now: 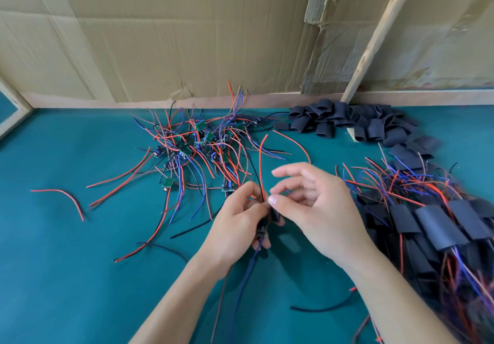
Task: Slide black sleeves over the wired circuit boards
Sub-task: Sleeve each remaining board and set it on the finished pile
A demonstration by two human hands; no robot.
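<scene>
My left hand [238, 226] grips a wired circuit board low over the green table, the board mostly hidden in my fingers; its blue and brown wires [247, 271] trail toward me. My right hand [310, 204] pinches a black sleeve [275, 214] with thumb and forefinger, right against the left hand's fingertips, where a red wire [263, 162] and a black one rise up through the grip. A pile of bare wired boards [203, 140] lies behind my hands. Empty black sleeves [347, 122] are heaped at the back right. Sleeved boards [433, 226] are stacked at the right.
Loose wires lie on the green table top [80, 263]: a red one [66, 196] at the left, a black one [320, 309] near my right forearm. Cardboard walls [160, 36] and a slanted wooden strut [374, 41] close off the back.
</scene>
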